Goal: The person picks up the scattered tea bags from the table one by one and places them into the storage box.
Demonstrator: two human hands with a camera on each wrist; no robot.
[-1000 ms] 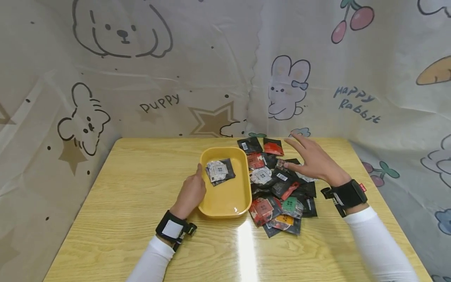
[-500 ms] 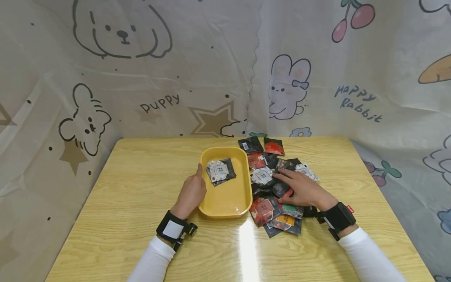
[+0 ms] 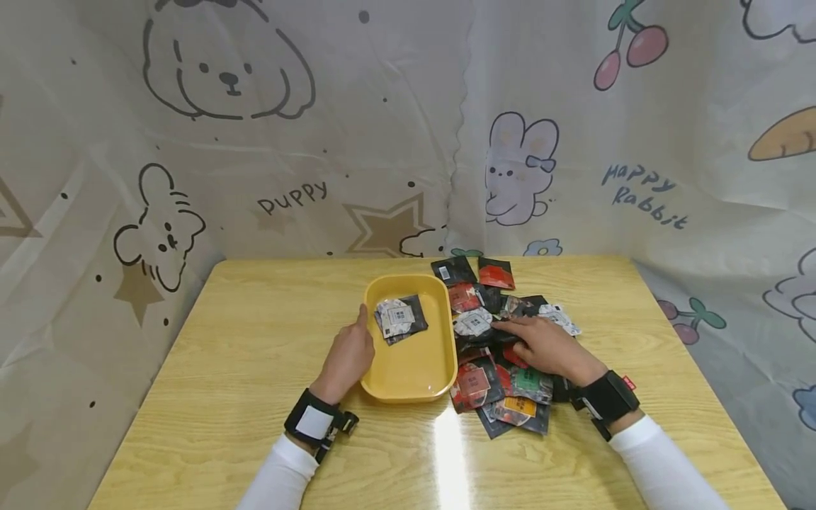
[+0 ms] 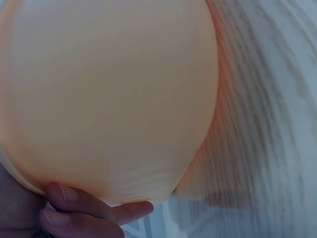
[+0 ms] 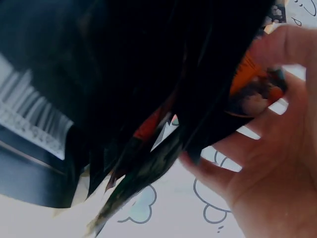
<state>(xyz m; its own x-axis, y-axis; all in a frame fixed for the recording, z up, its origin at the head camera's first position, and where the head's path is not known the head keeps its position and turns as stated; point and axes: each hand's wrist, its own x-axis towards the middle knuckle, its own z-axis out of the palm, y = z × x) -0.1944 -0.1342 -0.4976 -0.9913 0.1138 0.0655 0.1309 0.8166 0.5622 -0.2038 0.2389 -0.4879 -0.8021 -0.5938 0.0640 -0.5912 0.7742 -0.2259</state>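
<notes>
The right hand (image 3: 551,347) pinched a dark packet (image 5: 255,96) at the pile (image 3: 473,382), just right of the yellow tray (image 3: 411,368).
The packet, printed orange, sat between thumb and fingers; the tray lay to the grip's left, its long axis running near to far. The left hand (image 3: 346,360), farther from the pile, held the tray's left side with curled fingers; a small stack of packets (image 3: 399,319) lay in the far half.

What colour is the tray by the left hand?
The tray is yellow, best seen in the head view.
</notes>
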